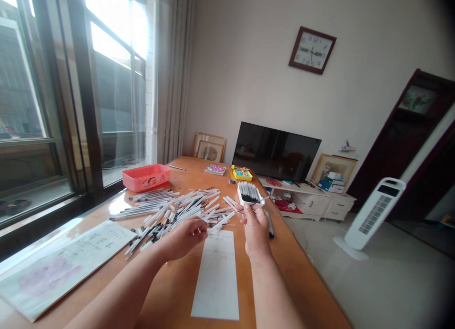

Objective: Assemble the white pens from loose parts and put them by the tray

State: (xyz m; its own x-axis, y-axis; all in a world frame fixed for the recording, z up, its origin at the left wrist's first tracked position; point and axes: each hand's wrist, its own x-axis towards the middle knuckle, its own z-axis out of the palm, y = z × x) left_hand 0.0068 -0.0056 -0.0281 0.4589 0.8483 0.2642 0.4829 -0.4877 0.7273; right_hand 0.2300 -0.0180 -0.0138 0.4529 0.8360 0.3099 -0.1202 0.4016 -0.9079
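My left hand (190, 235) is closed, its fingertips on one end of a white pen barrel (224, 220) that points away to the right. My right hand (256, 229) pinches a thin pen refill (263, 199) between thumb and fingers, just in front of a white box (262, 203) packed with pens (249, 190) with black ends. Left of both hands spreads a loose heap of white pen barrels (185, 205), some with black parts. Below the hands lies a long white paper strip (215, 281) with faint writing.
A red plastic box (146, 177) stands at the table's left edge, and a writing booklet (67, 267) lies at front left. Farther back are a small colourful book (215, 169) and a yellow box (242, 173). The wooden table's (302, 277) right edge runs beside my right arm.
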